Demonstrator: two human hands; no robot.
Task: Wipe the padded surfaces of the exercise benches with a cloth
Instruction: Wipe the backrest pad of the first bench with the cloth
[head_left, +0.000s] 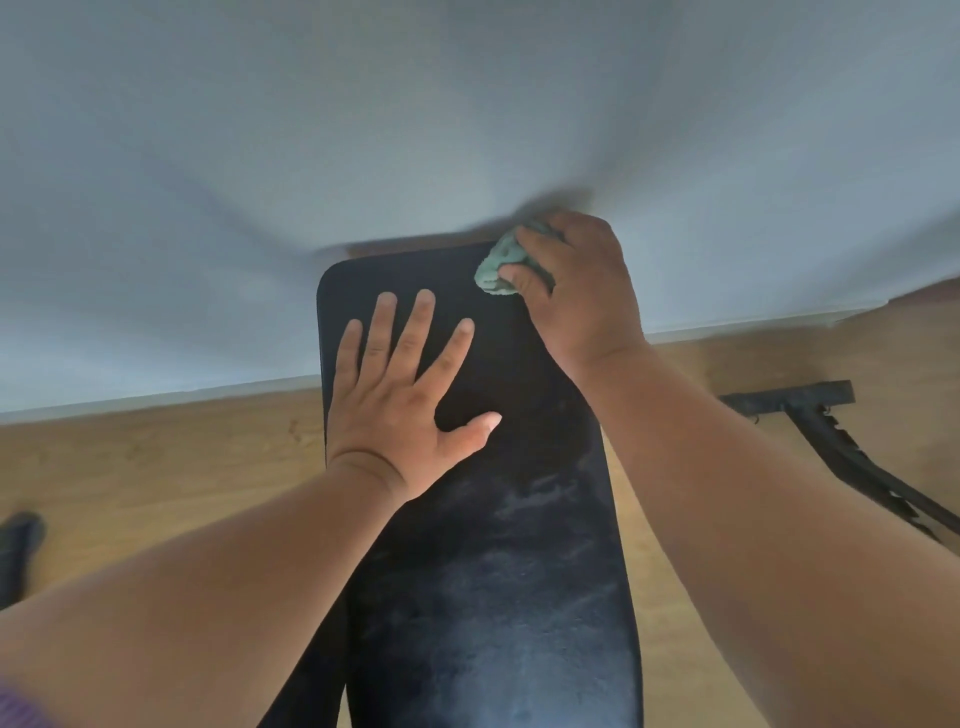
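A black padded bench (498, 571) runs from the bottom of the view up to a pale wall, its surface dusty with whitish smears in the middle. My left hand (400, 400) lies flat on the pad, fingers spread, near its upper left part. At the pad's top right corner, my right hand (576, 291) is closed around a bunched green cloth (501, 267). The cloth pokes out between thumb and fingers and touches the pad.
A wooden floor (156, 467) lies on both sides of the bench. A black metal frame part (841, 457) rests on the floor to the right. A dark object (18, 551) sits at the left edge. The wall (363, 130) stands just behind the bench top.
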